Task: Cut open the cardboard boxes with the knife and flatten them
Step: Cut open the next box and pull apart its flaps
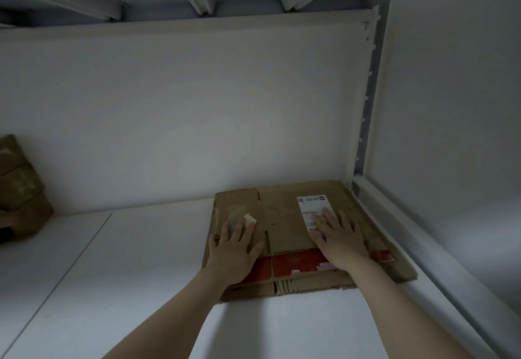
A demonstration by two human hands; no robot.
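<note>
Flattened cardboard (pixel 284 217) lies under the outstretched left hand (pixel 234 248) and right hand (pixel 341 240), which half-hides its blurred label (pixel 313 206).

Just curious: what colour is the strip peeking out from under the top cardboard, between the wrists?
The strip is red, clearest in the head view.

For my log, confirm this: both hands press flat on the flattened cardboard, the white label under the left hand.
Not quite. The head view shows the label partly under the right hand, not the left hand. Both hands do press flat on the flattened cardboard.
</note>
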